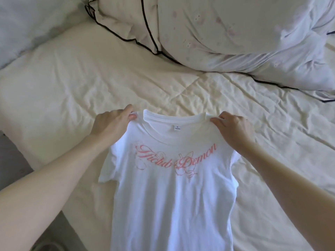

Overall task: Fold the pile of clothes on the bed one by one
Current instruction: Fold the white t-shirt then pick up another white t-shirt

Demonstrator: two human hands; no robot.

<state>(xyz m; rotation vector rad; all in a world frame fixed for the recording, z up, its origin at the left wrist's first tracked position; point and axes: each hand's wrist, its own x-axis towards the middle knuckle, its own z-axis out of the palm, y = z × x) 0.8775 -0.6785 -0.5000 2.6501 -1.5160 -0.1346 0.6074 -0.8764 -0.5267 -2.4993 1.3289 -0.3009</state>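
Left hand: fingers pinch the shirt's left shoulder seam. Right hand: fingers pinch the right shoulder, level with the left. Shirt: white, print up, collar far, long axis running from the fingers back toward the person, body lying on the bed. Both hands equally near; likely next: flatten, fold sleeves.

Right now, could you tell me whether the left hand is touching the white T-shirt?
Touching: the head view shows the left hand pinching the white T-shirt at its shoulder, beside the collar.
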